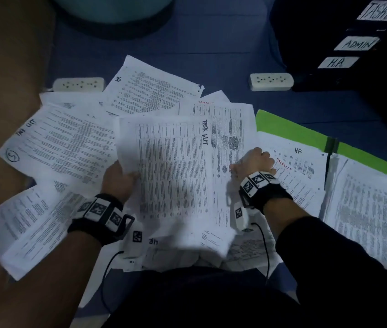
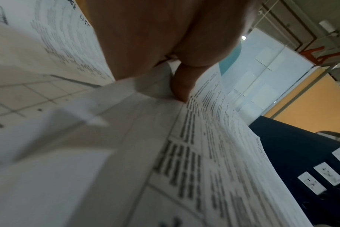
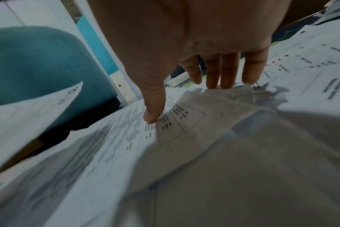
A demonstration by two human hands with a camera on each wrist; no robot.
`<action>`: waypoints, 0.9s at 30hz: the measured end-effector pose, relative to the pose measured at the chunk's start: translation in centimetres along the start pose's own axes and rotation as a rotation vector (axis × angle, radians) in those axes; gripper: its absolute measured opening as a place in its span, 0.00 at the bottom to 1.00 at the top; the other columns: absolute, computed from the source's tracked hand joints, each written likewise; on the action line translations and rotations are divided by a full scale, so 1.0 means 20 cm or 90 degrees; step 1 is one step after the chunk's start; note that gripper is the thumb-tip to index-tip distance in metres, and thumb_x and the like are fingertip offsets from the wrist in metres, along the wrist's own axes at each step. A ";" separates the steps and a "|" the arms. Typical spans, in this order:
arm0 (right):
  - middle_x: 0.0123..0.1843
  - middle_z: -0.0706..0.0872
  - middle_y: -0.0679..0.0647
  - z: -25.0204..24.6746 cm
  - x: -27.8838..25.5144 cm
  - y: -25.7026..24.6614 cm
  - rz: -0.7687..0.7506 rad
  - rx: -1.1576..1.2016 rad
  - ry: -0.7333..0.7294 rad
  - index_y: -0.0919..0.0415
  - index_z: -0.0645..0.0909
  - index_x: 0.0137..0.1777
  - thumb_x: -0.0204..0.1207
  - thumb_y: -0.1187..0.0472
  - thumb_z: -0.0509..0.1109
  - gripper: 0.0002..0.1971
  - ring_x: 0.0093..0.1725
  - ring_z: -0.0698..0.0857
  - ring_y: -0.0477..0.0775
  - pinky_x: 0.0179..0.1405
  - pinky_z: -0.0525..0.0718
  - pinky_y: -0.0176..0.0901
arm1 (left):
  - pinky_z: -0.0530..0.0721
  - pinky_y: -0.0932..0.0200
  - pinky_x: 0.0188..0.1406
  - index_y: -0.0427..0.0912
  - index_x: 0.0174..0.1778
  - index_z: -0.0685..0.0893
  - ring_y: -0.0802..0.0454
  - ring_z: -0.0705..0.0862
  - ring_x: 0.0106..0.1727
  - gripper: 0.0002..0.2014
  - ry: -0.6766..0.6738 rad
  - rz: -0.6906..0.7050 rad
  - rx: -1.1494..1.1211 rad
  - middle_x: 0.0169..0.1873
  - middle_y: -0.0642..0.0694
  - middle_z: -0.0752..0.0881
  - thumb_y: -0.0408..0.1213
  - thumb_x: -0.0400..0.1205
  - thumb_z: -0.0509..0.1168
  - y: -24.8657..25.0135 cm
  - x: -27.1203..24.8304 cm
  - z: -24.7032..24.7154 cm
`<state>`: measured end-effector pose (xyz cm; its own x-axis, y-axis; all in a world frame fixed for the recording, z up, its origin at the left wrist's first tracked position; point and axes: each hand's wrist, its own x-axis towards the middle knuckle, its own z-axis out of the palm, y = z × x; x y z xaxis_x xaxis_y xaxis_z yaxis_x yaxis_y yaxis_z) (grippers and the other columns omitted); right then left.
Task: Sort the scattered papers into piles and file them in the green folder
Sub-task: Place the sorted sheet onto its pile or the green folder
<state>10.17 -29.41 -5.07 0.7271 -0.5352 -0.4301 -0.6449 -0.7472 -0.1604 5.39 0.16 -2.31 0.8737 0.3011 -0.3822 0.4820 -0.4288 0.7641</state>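
Observation:
Printed sheets lie scattered over the blue surface (image 1: 211,43). My left hand (image 1: 128,172) pinches the left edge of a table-printed sheet marked TASK LIST (image 1: 171,166) and holds it lifted over the pile; its thumb (image 2: 180,86) lies on the paper. My right hand (image 1: 251,162) holds the right edge of another sheet headed TASKLIST in red (image 1: 228,138), thumb (image 3: 151,116) on top, fingers (image 3: 223,75) reaching behind its rumpled edge. The green folder (image 1: 289,129) lies open at the right, with an HR sheet (image 1: 297,159) and a stack of pages (image 1: 365,209) in it.
Two white power strips (image 1: 79,84) (image 1: 271,81) lie beyond the papers. Black file trays labelled TASK LIST, ADMIN and H.R. (image 1: 344,43) stand at the back right. A teal rounded seat (image 1: 114,10) is at the back; a brown surface (image 1: 5,67) borders the left.

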 end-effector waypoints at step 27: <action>0.26 0.71 0.40 -0.14 -0.23 0.22 -0.297 0.561 -0.210 0.50 0.76 0.36 0.80 0.61 0.66 0.11 0.25 0.65 0.39 0.25 0.62 0.35 | 0.83 0.57 0.45 0.40 0.67 0.72 0.49 0.85 0.50 0.17 -0.086 0.001 -0.111 0.50 0.46 0.85 0.30 0.82 0.64 0.18 0.02 0.10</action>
<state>4.67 -31.24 -1.32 0.9327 -0.0349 -0.3590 -0.3571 -0.2303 -0.9052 7.51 -3.06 -0.78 0.8810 0.1785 -0.4382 0.4722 -0.2714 0.8387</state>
